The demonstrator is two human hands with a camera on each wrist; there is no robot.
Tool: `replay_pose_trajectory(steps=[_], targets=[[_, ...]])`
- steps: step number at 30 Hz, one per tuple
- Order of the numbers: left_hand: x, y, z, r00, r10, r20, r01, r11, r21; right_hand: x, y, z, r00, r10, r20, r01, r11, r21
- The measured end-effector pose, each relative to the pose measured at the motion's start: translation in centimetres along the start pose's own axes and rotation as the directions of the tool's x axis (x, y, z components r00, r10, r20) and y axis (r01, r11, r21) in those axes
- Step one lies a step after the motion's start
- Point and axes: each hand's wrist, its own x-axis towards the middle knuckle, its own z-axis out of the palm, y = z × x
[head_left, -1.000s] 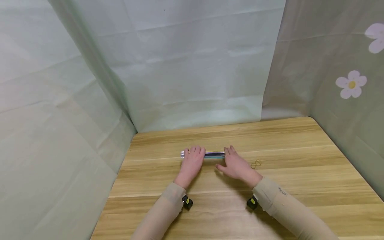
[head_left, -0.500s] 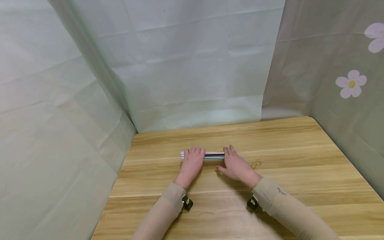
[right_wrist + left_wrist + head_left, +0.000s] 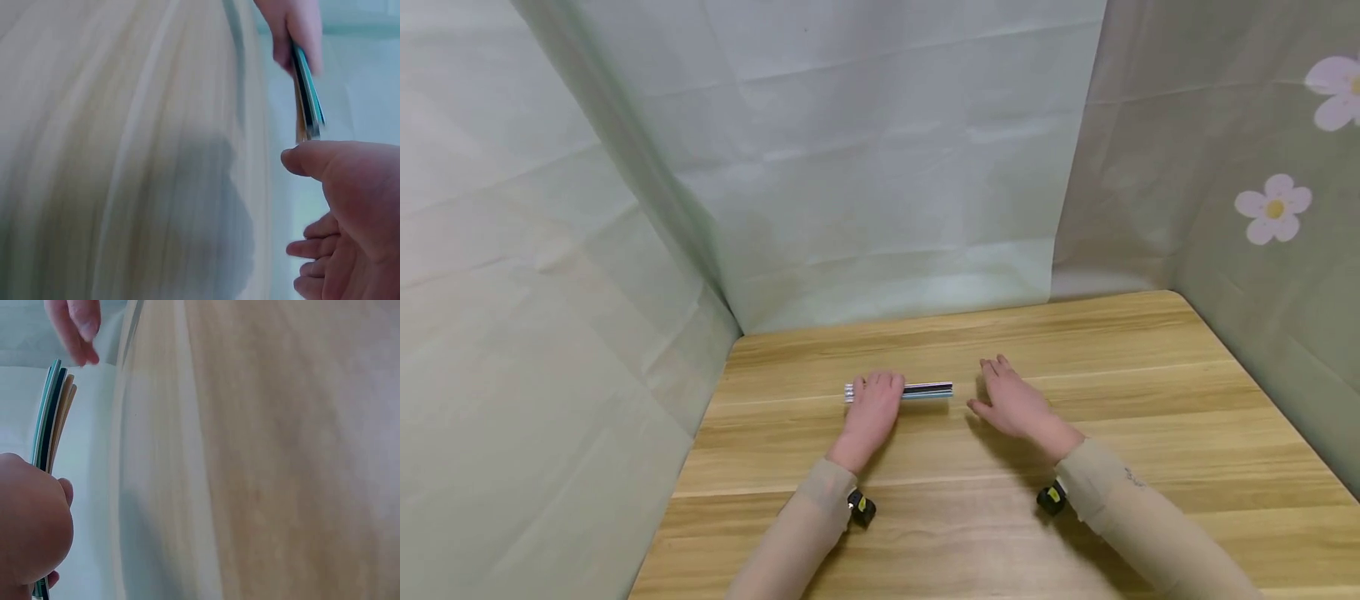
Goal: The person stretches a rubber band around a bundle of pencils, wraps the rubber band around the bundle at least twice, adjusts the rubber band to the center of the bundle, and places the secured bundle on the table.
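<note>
My left hand [image 3: 876,410] grips a bundle of slim, long pencils [image 3: 928,390] lying side to side above the tabletop. Silvery ends stick out to the left of the fingers, and the longer flat-ended part reaches right. Teal, dark and tan pencils [image 3: 50,419] show in the left wrist view, with the left thumb and fingers wrapped round them. To the right of the bundle, apart from it, is my right hand [image 3: 1018,406], holding nothing. Its thumb stands away from the loosely extended fingers in the right wrist view.
Both hands are over a wood-grain table [image 3: 940,525]. Pale fabric [image 3: 880,183] hangs behind it and at the left, and a flowered cloth [image 3: 1232,333] hangs at the right. Each wrist wears a small black camera [image 3: 862,508].
My right hand has come off the bundle's right end and moved right, over where a thin loop of band lay. My left hand and the bundle have shifted slightly left.
</note>
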Motion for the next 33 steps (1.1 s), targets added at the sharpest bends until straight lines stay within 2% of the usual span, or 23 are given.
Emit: replay_pose_trajectory(steps=[9, 18, 23, 33], targets=[[-0.5, -1.2, 0.2, 0.998, -0.033, 0.052, 0.037, 0.996, -0.081, -1.9, 4.9, -2.1, 0.991, -0.045, -0.127, 0.054, 0.996, 0.065], [-0.8, -1.5, 0.1, 0.997, -0.04, 0.066, 0.047, 0.993, -0.107, -3.6, 9.5, -3.5, 0.986, -0.122, -0.117, 0.131, 0.989, 0.074], [-1.0, -1.5, 0.1, 0.996, -0.032, 0.087, 0.041, 0.993, -0.106, -4.1, 10.3, -3.5, 0.981, -0.168, -0.094, 0.176, 0.982, 0.073], [-1.5, -1.1, -0.2, 0.991, -0.014, 0.13, 0.031, 0.99, -0.135, -4.1, 9.9, -3.0, 0.971, -0.237, -0.039, 0.238, 0.97, 0.042]])
